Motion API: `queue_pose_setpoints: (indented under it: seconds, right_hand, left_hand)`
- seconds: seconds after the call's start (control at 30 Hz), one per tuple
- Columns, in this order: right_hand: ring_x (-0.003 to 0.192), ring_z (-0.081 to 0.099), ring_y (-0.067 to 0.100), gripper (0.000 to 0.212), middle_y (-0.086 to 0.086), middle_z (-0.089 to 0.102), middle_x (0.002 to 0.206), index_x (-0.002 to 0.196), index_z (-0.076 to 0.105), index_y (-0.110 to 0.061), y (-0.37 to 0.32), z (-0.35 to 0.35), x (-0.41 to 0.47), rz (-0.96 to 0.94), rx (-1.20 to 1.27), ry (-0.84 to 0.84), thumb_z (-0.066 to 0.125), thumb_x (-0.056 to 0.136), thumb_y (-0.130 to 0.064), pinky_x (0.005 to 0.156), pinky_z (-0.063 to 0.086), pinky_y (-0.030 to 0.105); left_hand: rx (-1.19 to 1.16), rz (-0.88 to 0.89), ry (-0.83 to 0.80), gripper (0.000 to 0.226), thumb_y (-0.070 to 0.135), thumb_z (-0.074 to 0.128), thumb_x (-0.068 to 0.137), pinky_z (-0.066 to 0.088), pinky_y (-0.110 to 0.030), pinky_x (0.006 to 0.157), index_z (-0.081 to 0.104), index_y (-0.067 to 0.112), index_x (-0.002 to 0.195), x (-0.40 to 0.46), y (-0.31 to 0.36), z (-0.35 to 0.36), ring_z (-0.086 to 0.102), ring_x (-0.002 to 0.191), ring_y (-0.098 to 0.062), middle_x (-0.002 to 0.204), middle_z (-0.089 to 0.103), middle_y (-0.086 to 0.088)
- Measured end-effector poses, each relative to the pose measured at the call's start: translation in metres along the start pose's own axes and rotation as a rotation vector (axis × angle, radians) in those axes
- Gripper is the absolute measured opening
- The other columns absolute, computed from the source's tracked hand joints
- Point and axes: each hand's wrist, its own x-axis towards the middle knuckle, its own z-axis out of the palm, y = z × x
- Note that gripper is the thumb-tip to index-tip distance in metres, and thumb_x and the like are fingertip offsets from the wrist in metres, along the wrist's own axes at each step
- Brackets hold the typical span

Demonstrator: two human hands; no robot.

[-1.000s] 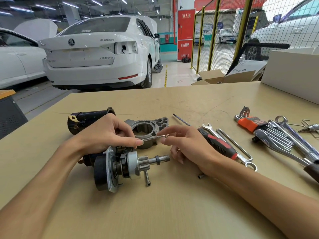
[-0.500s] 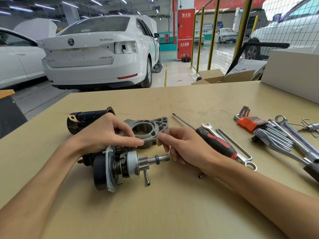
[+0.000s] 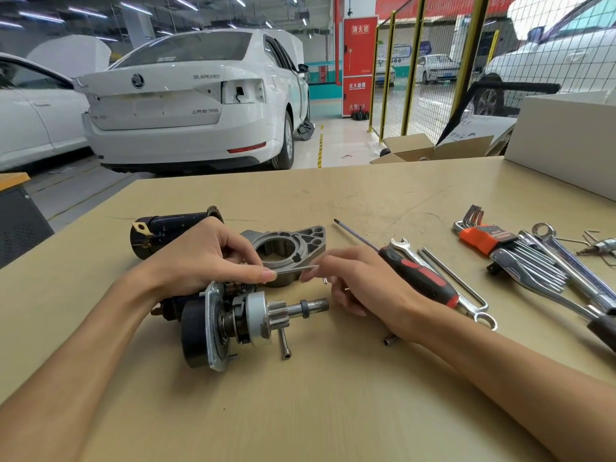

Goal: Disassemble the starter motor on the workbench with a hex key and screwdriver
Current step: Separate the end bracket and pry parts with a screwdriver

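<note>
Thin metal pin [image 3: 295,269]: pinched between left hand [image 3: 213,258] and right hand [image 3: 360,278]; draw straight, steadying starter motor [image 3: 233,318].

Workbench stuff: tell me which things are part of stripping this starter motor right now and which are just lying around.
In use:
- left hand on the starter motor
- right hand pinching the thin hex key
- aluminium nose housing, already off
- loose bolt
- screwdriver

Lying about:
- black cylindrical housing
- hex key set
- spanners
- white box
</note>
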Motion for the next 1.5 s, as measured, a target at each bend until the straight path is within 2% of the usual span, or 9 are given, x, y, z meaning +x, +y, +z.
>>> queue_pose_setpoints:
  seconds: [0.17, 0.5, 0.6, 0.73, 0.97, 1.07, 1.23, 1.33, 1.5]
  right_hand:
    - [0.044, 0.033, 0.007, 0.027, -0.014, 0.05, 0.047, 0.087, 0.079, -0.023, 0.0018, 0.0008, 0.0001, -0.027, -0.004, 0.002, 0.055, 0.096, -0.013, 0.045, 0.029, 0.019]
    - [0.045, 0.052, 0.012, 0.023, 0.001, 0.062, 0.059, 0.103, 0.074, -0.023, 0.0073, 0.0016, 0.0031, -0.041, 0.018, 0.06, 0.056, 0.095, -0.011, 0.045, 0.045, 0.021]
    - [0.046, 0.055, 0.015, 0.016, 0.001, 0.061, 0.074, 0.098, 0.063, -0.011, 0.0061, 0.0014, 0.0049, 0.009, 0.121, 0.122, 0.052, 0.101, -0.022, 0.039, 0.042, 0.024]
    - [0.047, 0.053, 0.012, 0.036, -0.01, 0.058, 0.058, 0.083, 0.067, -0.014, 0.006, 0.0026, 0.0031, -0.033, 0.0, 0.074, 0.055, 0.1, -0.043, 0.039, 0.041, 0.021]
    - [0.047, 0.056, 0.007, 0.018, -0.005, 0.067, 0.076, 0.086, 0.067, -0.018, 0.0058, 0.0015, -0.0002, -0.195, -0.026, 0.059, 0.06, 0.099, -0.028, 0.045, 0.043, 0.019]
    - [0.048, 0.058, 0.009, 0.007, 0.0, 0.069, 0.089, 0.101, 0.069, -0.016, 0.0054, 0.0014, 0.0003, -0.162, 0.041, 0.051, 0.065, 0.096, -0.017, 0.046, 0.046, 0.02]
    - [0.055, 0.058, 0.018, 0.039, 0.006, 0.071, 0.089, 0.117, 0.063, -0.009, 0.0013, 0.0005, 0.0019, -0.022, 0.337, -0.036, 0.059, 0.08, -0.021, 0.047, 0.049, 0.026]
    - [0.054, 0.058, 0.014, 0.022, 0.0, 0.068, 0.079, 0.11, 0.066, -0.007, 0.0034, 0.0013, 0.0035, -0.035, 0.283, -0.026, 0.06, 0.098, -0.024, 0.048, 0.049, 0.023]
    - [0.064, 0.064, 0.014, 0.016, 0.004, 0.071, 0.081, 0.097, 0.071, -0.009, 0.0062, -0.0009, 0.0041, -0.079, 0.266, -0.044, 0.063, 0.095, -0.023, 0.058, 0.053, 0.021]
  left_hand:
    - [-0.009, -0.02, -0.005, 0.019, 0.042, 0.081, 0.071, 0.042, -0.022, 0.063, 0.079, 0.023, 0.07, 0.0008, 0.0001, 0.0006, 0.037, 0.046, -0.006, 0.045, 0.041, 0.006]
    - [-0.007, 0.004, -0.037, 0.029, 0.054, 0.077, 0.072, 0.032, -0.015, 0.052, 0.08, 0.025, 0.069, 0.0009, -0.0016, -0.0008, 0.038, 0.048, -0.006, 0.048, 0.048, 0.005]
    - [-0.016, 0.021, -0.011, 0.034, 0.057, 0.078, 0.069, 0.034, -0.012, 0.053, 0.08, 0.023, 0.07, 0.0005, -0.0035, -0.0011, 0.036, 0.047, -0.007, 0.048, 0.044, 0.001]
    - [-0.017, 0.017, -0.012, 0.028, 0.049, 0.083, 0.071, 0.036, -0.009, 0.054, 0.08, 0.022, 0.07, 0.0009, -0.0044, -0.0014, 0.038, 0.046, -0.007, 0.048, 0.044, 0.0]
    - [-0.003, 0.008, -0.028, 0.029, 0.054, 0.079, 0.073, 0.036, -0.012, 0.053, 0.081, 0.026, 0.072, 0.0009, -0.0017, -0.0002, 0.047, 0.052, -0.005, 0.053, 0.059, 0.003]
    - [-0.02, -0.003, -0.024, 0.027, 0.048, 0.082, 0.075, 0.032, -0.012, 0.051, 0.08, 0.022, 0.07, 0.0014, -0.0021, -0.0004, 0.037, 0.047, -0.006, 0.046, 0.046, 0.008]
    - [0.0, -0.016, 0.003, 0.021, 0.041, 0.084, 0.072, 0.036, -0.019, 0.058, 0.079, 0.021, 0.07, 0.0004, -0.0035, -0.0008, 0.032, 0.045, -0.006, 0.044, 0.036, 0.006]
    - [0.001, -0.011, 0.017, 0.023, 0.044, 0.084, 0.068, 0.035, -0.02, 0.058, 0.078, 0.022, 0.069, 0.0003, -0.0029, -0.0001, 0.032, 0.045, -0.007, 0.043, 0.034, 0.004]
    - [0.0, 0.003, 0.074, 0.04, 0.063, 0.073, 0.076, 0.036, -0.016, 0.056, 0.078, 0.025, 0.067, -0.0004, -0.0007, 0.0023, 0.045, 0.05, -0.012, 0.051, 0.055, 0.0]
